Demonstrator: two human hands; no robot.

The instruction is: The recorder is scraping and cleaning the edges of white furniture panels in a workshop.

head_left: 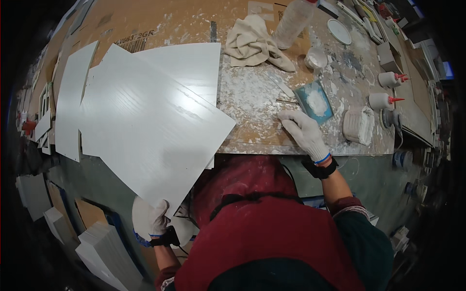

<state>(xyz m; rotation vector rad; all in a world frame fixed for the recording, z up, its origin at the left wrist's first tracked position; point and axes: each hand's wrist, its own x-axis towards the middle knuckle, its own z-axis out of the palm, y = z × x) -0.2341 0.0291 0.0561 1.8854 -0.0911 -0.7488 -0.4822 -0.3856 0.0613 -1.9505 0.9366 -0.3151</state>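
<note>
A large glossy white panel lies slantwise over other white panels, its near corner hanging past the table's front edge. At that corner, my gloved left hand grips the panel's edge. My gloved right hand is over the front of the table, fingers pointing left with thumb and forefinger apart; I see nothing in them. Just beyond it lie a blue square plate bearing white paste, a thin dark strip and a flat scraper.
Past the panels are a crumpled beige cloth and a clear plastic bottle. Right of my right hand stand a white paste-covered block and two red-tipped white bottles. Stacked boards stand on the floor at left.
</note>
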